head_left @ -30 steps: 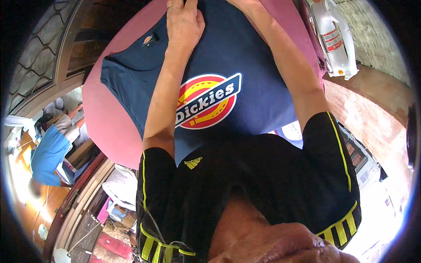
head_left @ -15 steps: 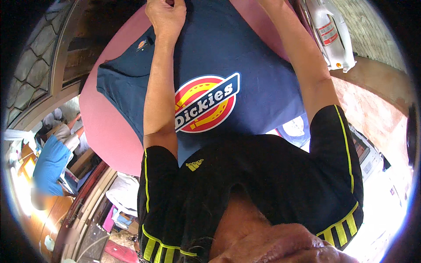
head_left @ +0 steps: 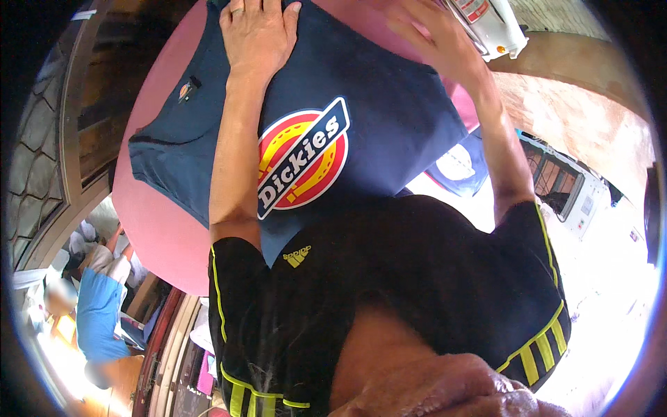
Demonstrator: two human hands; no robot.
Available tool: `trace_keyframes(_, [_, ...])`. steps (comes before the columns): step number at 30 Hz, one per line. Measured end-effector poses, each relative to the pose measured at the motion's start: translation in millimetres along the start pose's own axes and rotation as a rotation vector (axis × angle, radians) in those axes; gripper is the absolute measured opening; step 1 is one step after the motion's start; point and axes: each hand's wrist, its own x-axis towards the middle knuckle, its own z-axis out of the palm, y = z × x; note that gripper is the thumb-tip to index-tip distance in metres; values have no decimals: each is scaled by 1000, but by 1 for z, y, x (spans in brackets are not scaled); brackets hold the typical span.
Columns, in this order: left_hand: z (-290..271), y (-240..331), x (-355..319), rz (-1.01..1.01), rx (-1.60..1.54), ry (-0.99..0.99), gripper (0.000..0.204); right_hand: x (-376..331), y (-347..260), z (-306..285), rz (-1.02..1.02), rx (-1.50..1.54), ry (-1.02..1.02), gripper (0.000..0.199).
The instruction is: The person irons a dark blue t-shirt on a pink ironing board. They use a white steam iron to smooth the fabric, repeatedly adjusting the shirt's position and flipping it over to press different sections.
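The navy shirt (head_left: pixel 389 132) lay spread flat on the pink worktop (head_left: pixel 156 222). The left hand (head_left: pixel 257 31) pressed on it with open, flat fingers. The right hand (head_left: pixel 434 38) hovered open above the shirt's right edge, holding nothing.

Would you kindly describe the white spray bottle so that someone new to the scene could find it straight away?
Start at the pink padded board on which the navy T-shirt lies spread. Follow the board to its far right edge, past the right hand. The white spray bottle lies there, the only white plastic thing beside the board, with a red-and-white label.
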Motion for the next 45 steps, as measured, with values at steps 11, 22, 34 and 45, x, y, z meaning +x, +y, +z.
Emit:
trace_keyframes(11, [9,1,0,-5,79,-73,62,-107,-68,1,599,74,297,23])
trace_keyframes(22, [16,-1,3,15,20,27,50,-101,-72,4,464,-137,230,21])
trace_keyframes(34, [-47,-35,60,324,-114,-212,10,-96,-35,-38,458,260,-178,22])
trace_keyframes(45, [-11,-114,116,260,-490,-500,27,-95,-38,-22,667,410,11,15])
